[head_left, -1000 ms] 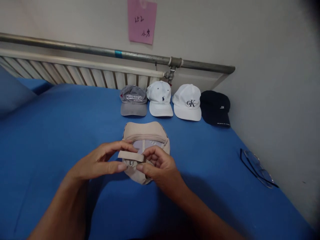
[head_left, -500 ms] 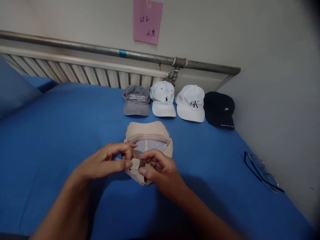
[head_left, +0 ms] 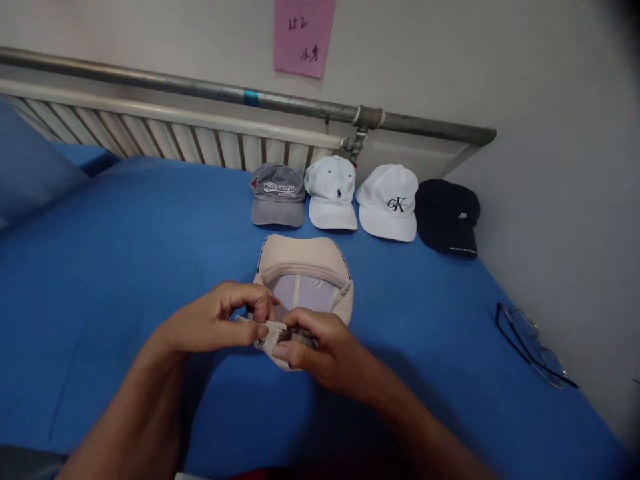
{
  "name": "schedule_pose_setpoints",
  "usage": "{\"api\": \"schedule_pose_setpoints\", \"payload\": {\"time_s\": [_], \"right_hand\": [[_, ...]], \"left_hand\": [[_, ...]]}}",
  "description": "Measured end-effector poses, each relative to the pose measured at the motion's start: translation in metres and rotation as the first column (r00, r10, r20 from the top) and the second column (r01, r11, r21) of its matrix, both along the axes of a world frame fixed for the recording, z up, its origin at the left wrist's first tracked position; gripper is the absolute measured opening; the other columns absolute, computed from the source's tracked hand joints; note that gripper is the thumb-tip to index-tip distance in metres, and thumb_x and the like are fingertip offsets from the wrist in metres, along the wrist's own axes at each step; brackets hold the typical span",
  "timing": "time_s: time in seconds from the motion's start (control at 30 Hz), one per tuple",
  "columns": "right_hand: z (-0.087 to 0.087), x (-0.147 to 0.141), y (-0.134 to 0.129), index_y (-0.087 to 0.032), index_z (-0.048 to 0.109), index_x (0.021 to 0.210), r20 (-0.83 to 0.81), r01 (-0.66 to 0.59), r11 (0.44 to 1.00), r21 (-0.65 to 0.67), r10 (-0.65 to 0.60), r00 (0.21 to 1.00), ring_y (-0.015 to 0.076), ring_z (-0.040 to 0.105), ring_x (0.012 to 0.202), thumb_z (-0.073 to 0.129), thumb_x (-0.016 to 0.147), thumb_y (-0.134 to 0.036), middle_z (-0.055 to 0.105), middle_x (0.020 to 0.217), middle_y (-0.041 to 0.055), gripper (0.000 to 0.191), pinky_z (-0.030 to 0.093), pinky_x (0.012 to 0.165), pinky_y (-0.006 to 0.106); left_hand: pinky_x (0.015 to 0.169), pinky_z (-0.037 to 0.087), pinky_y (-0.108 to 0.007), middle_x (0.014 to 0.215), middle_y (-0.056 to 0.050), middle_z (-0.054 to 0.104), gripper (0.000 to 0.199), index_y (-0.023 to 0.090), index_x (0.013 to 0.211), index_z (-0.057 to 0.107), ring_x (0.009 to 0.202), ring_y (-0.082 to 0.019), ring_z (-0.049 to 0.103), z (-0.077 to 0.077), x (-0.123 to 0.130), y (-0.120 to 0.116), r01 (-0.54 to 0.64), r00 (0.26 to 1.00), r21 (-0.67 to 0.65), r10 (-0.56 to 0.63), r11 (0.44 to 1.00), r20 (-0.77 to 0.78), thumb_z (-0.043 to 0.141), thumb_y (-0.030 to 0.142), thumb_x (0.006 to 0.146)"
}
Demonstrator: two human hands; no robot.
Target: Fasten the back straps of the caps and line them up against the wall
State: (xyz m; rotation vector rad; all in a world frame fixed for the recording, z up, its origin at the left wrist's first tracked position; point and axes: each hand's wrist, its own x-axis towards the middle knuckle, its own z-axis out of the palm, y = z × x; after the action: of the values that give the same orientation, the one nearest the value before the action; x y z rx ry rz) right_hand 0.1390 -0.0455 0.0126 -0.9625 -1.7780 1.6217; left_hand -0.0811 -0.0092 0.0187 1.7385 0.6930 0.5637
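Note:
A beige baseball cap lies upside down on the blue sheet, its brim pointing away from me and its pale lining showing. Both hands are at its back strap. My left hand pinches the left part of the strap between thumb and fingers. On the other side, my right hand grips the strap near a dark buckle-like piece. The fingers partly hide the buckle and the strap's end.
Behind the beige cap stand a grey cap, a pale cap, a white cap and a black cap in a row. Eyeglasses lie at the right edge. A radiator and metal pipe run along the wall.
The view has shifted slightly, moving the scene a little to the right. My right fingers have closed further over the strap's dark piece; my left hand keeps its pinch.

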Motion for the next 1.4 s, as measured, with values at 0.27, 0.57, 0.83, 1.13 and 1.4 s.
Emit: {"api": "schedule_pose_setpoints", "payload": {"time_s": [0.27, 0.57, 0.83, 1.13, 1.4], "right_hand": [[-0.004, -0.004, -0.003, -0.017, 0.058, 0.078, -0.024, 0.038, 0.999, 0.035, -0.037, 0.999, 0.0073, 0.041, 0.056, 0.067, 0.080, -0.031, 0.050, 0.065, -0.0049, 0.017, 0.033, 0.053, 0.020], [-0.006, -0.005, -0.004, -0.019, 0.057, 0.075, -0.014, 0.085, 0.995, 0.060, -0.084, 0.996, 0.0083, 0.040, 0.054, 0.065, 0.079, -0.035, 0.051, 0.061, -0.0048, 0.019, 0.033, 0.052, 0.022], [-0.008, -0.009, -0.007, -0.019, 0.056, 0.073, -0.024, 0.142, 0.984, 0.106, -0.140, 0.990, 0.0083, 0.039, 0.052, 0.060, 0.081, -0.032, 0.049, 0.058, -0.0052, 0.016, 0.032, 0.051, 0.022], [-0.007, -0.004, 0.000, -0.020, 0.050, 0.071, -0.159, 0.181, 0.941, -0.285, -0.233, 0.960, 0.0075, 0.042, 0.045, 0.061, 0.080, -0.038, 0.048, 0.053, -0.0065, 0.023, 0.034, 0.045, 0.020], [-0.017, -0.001, 0.007, -0.018, 0.053, 0.070, -0.253, 0.206, 0.901, -0.381, -0.317, 0.914, 0.0040, 0.031, 0.041, 0.068, 0.075, -0.043, 0.043, 0.051, -0.0086, 0.029, 0.027, 0.039, 0.017]], "left_hand": [[0.090, 0.046, -0.032, 0.080, -0.003, 0.065, 0.012, 0.018, 0.070, 0.054, 0.103, -0.022, 0.058, 0.002, 0.001, 0.000, 0.070, 0.996, -0.018, -0.069, 0.997, 0.061, 0.061, 0.017, 0.080], [0.081, 0.048, -0.032, 0.086, -0.002, 0.064, 0.016, 0.019, 0.069, 0.050, 0.083, -0.017, 0.060, 0.010, 0.000, 0.000, 0.129, 0.992, -0.017, -0.129, 0.991, -0.001, 0.059, 0.017, 0.082], [0.080, 0.048, -0.031, 0.084, -0.004, 0.064, 0.016, 0.017, 0.069, 0.052, 0.083, -0.017, 0.060, 0.009, 0.003, -0.001, 0.127, 0.991, -0.027, -0.126, 0.992, 0.043, 0.060, 0.018, 0.083], [0.098, 0.044, -0.038, 0.106, -0.006, 0.066, 0.024, 0.019, 0.104, 0.063, 0.110, -0.024, 0.057, 0.009, -0.003, -0.003, -0.101, 0.992, 0.029, 0.098, 0.994, 0.084, 0.066, 0.025, 0.082], [0.104, 0.037, -0.040, 0.117, -0.004, 0.064, 0.029, 0.024, 0.113, 0.063, 0.118, -0.024, 0.051, 0.006, 0.003, 0.002, -0.125, 0.977, 0.301, 0.169, 0.946, -0.128, 0.059, 0.022, 0.085]]}}
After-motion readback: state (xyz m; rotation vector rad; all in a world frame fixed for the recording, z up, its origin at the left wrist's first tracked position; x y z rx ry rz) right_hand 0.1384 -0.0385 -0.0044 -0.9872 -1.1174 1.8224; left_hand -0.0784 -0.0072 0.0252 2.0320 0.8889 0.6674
